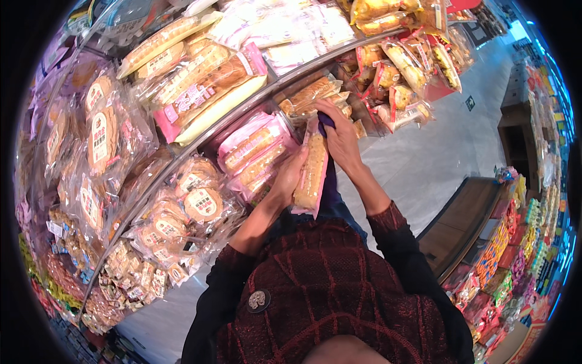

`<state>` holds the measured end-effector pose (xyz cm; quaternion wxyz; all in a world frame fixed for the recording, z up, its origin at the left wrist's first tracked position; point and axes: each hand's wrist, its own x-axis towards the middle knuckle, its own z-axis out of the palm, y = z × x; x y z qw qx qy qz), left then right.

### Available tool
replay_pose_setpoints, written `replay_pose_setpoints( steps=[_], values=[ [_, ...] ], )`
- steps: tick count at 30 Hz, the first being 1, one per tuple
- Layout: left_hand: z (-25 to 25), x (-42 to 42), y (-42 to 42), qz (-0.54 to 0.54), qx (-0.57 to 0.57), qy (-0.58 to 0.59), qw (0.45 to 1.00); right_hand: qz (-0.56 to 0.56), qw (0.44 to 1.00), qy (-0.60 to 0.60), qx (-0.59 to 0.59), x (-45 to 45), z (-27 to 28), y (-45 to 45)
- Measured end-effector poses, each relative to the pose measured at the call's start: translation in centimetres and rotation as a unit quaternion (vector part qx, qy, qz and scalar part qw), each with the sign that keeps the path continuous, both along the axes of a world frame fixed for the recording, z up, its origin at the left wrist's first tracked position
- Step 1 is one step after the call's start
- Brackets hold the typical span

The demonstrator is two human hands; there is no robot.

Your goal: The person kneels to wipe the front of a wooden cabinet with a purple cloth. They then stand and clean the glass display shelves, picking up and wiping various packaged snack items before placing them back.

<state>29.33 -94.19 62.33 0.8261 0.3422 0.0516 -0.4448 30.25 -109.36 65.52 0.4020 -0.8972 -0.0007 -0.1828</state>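
Note:
A long packaged bread or pastry (311,177) in clear and pink wrapping is held upright before my body. My left hand (291,173) grips its left side. At its upper right, my right hand (338,132) is closed around a bunched purple cloth (325,123), close against the package's top. Just left of my left hand, similar pink-wrapped loaves (259,152) lie in a shelf bin. Above the hands, a bin holds brown packaged pastries (309,95).
Bagged round flat biscuits (202,204) fill the lower left bins. A raised shelf edge (236,109) curves across, with larger packaged breads (195,102) behind it. Small wrapped snacks (404,86) lie at upper right. Grey floor (436,159) and a candy display (495,245) are on the right.

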Motion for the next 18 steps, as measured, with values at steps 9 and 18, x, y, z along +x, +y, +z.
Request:
replay_pose_setpoints(
  steps=[9, 18],
  values=[
    [-3.5, 0.5, 0.1, 0.138, -0.074, 0.045, 0.987, 0.23, 0.972, -0.01, -0.049, -3.0, 0.6, 4.9],
    [3.0, 0.6, 2.0, -0.015, -0.014, -0.063, 0.998, -0.131, 0.828, 0.066, 0.542, 1.1, -0.8, -6.0]
  ],
)
